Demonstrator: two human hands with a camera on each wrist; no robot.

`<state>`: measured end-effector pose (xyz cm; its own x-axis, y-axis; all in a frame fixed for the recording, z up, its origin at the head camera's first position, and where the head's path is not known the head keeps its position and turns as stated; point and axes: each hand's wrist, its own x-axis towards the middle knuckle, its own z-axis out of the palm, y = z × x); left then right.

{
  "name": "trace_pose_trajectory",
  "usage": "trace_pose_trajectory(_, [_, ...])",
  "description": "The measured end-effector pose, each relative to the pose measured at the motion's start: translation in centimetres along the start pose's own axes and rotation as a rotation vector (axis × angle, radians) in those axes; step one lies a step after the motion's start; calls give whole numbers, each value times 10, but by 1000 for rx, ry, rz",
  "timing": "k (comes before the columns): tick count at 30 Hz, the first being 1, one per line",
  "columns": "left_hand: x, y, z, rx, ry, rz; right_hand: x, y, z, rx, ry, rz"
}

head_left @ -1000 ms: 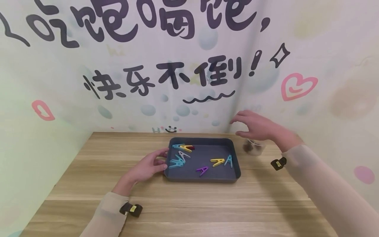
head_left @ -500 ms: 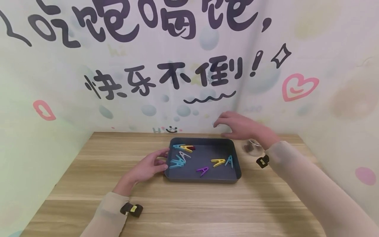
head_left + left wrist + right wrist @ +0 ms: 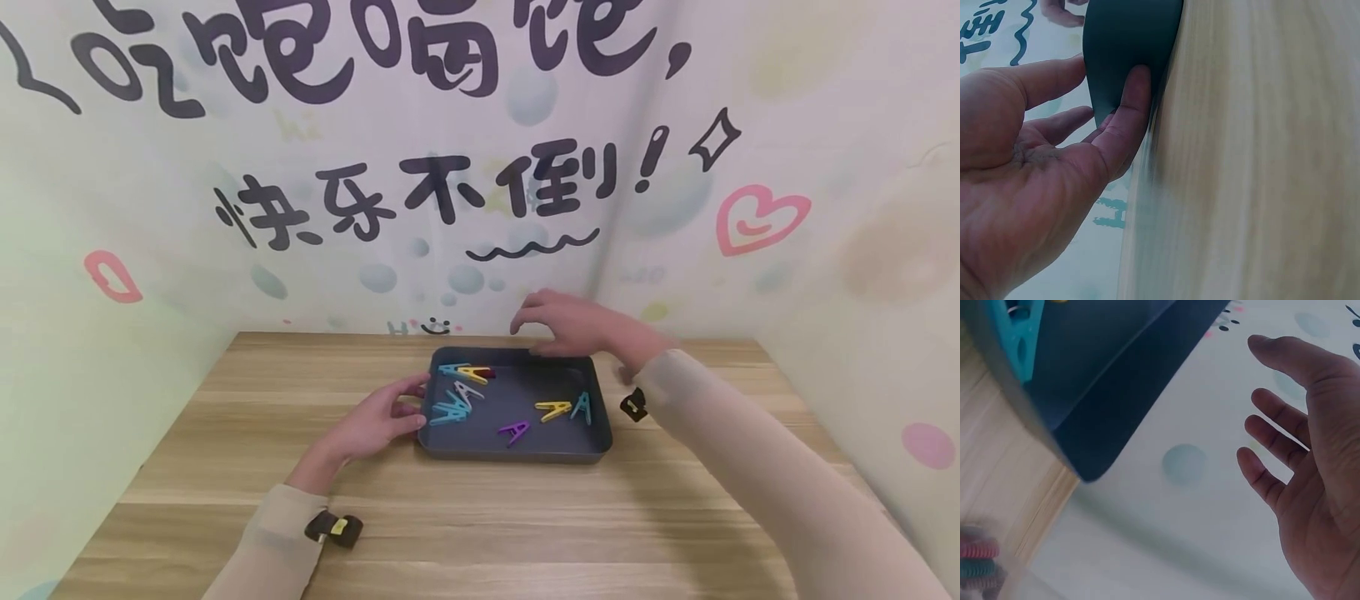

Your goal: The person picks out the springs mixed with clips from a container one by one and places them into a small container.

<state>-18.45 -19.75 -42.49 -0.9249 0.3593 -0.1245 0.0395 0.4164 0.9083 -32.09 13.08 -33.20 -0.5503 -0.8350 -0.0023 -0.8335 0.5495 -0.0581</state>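
Observation:
A dark grey tray holds several clothespins. Blue ones, a pale one and a yellow one lie at its left; a purple clothespin, another yellow one and a blue one lie toward the front and right. My left hand touches the tray's left end wall, its fingers against the outside in the left wrist view. Over the tray's back right rim hovers my right hand, fingers loosely bent and holding nothing; the right wrist view shows its palm apart from the tray.
Right of the tray, mostly hidden by my right wrist in the head view, stands a clear container; coiled pink and teal bands show there in the right wrist view. A printed wall covering rises behind the wooden table.
My right hand has moved left from above the clear container to over the tray's back rim. The left hand, the tray and the clothespins stay where they were.

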Motion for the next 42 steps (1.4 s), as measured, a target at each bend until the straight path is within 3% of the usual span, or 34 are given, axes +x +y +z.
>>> trace_pose_trajectory(9, [1,-1,-2,-30,-40,47,27,-13,13,-16,-49,-74])
trace_pose_trajectory(17, [2,0,-3,-18,-28,33,43,-23,30,-67,-126,-45])
trace_pose_trajectory(36, [2,-1,-3,-40,-41,21,59,-28,55,-72,-202,-35])
trace_pose_trajectory(42, [2,0,-2,-33,-29,12,60,-28,57,-91,-183,-33])
